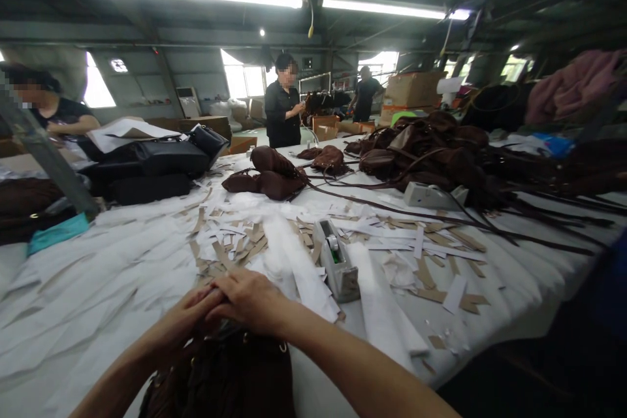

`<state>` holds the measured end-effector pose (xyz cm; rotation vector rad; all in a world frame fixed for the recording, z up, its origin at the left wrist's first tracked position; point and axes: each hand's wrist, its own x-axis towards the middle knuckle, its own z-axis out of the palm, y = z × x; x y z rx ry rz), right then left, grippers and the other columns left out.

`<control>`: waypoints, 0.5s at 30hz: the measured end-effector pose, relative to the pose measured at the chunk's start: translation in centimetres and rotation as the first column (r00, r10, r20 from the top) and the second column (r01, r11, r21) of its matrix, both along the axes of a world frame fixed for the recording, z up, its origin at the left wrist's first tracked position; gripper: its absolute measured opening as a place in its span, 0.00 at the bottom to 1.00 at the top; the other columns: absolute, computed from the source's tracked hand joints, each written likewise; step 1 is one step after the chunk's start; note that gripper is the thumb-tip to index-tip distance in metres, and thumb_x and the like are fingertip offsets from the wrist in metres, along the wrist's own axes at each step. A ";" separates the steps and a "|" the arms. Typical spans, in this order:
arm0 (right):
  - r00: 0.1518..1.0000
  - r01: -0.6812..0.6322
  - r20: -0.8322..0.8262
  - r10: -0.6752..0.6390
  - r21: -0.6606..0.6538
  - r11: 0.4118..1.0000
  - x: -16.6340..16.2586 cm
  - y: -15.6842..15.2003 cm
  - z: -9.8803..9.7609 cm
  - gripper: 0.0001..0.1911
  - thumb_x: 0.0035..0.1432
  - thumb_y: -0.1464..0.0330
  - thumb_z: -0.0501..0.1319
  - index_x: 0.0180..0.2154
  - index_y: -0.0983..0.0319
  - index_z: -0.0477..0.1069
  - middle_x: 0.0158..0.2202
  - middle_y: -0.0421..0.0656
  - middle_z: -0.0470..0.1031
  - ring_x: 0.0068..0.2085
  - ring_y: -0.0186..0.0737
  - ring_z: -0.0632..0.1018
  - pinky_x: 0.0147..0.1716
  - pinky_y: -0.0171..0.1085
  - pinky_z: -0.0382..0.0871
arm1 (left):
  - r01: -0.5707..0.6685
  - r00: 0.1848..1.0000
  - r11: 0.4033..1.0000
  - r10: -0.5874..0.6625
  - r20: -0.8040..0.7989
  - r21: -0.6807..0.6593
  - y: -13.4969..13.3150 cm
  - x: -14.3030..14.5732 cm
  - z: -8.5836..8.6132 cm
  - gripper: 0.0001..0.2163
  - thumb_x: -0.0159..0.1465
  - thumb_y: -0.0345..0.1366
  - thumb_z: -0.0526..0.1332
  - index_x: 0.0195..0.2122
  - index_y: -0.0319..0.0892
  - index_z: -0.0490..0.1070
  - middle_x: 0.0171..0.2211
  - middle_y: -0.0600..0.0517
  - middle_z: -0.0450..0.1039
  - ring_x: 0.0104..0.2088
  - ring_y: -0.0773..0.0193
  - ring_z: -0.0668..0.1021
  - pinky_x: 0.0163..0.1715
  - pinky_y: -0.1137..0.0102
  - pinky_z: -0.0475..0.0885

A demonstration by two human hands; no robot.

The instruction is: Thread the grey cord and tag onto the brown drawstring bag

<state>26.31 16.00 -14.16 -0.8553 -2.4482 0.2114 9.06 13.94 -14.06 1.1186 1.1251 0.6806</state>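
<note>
A dark brown bag (245,375) with small metal fittings stands close in front of me at the bottom of the view. Both my hands meet over its top edge. My left hand (189,313) comes in from the left, its fingers bent and pressed together. Across its fingertips lies my right hand (255,300), also with closed fingers. What they hold between them, if anything, is hidden. A little beyond, to the right, a grey tape dispenser (337,261) stands among strips of white padding (294,255) and cut paper and card strips (240,241).
Several brown bags (421,150) are heaped at the back right, their straps (382,207) trailing over the white-covered table (122,268). A second tape dispenser (434,196) is beside them. Black bags (151,160) lie at the left. Co-workers (283,104) are beyond the table.
</note>
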 end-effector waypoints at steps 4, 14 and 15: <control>0.987 0.156 -0.065 -0.150 0.099 0.983 -1.8 -2.5 -5.1 0.21 0.61 0.51 0.56 0.42 0.63 0.68 0.34 0.45 0.74 0.37 0.44 0.75 0.37 0.38 0.69 | -0.055 0.996 0.996 0.060 0.070 -0.069 -2.0 -0.7 -3.5 0.22 0.52 0.56 0.66 0.33 0.40 0.73 0.18 0.57 0.62 0.17 0.70 0.64 0.10 0.79 0.57; 0.985 0.065 -0.160 -0.067 -0.019 0.998 -1.4 -5.1 -10.3 0.16 0.65 0.56 0.52 0.43 0.63 0.66 0.36 0.47 0.75 0.38 0.46 0.75 0.38 0.41 0.70 | -0.058 0.997 0.998 0.059 -0.055 0.019 -5.1 -0.8 -6.0 0.21 0.52 0.55 0.66 0.41 0.47 0.76 0.41 0.47 0.76 0.41 0.49 0.76 0.21 0.69 0.76; 0.981 0.043 -0.189 -0.048 -0.027 0.999 -1.3 -5.1 -10.2 0.20 0.65 0.53 0.51 0.45 0.63 0.65 0.37 0.48 0.75 0.38 0.46 0.75 0.39 0.42 0.70 | -0.008 0.999 0.998 0.011 -0.054 0.057 -4.9 -0.9 -5.6 0.19 0.54 0.54 0.65 0.40 0.47 0.76 0.40 0.48 0.76 0.41 0.51 0.75 0.27 0.69 0.77</control>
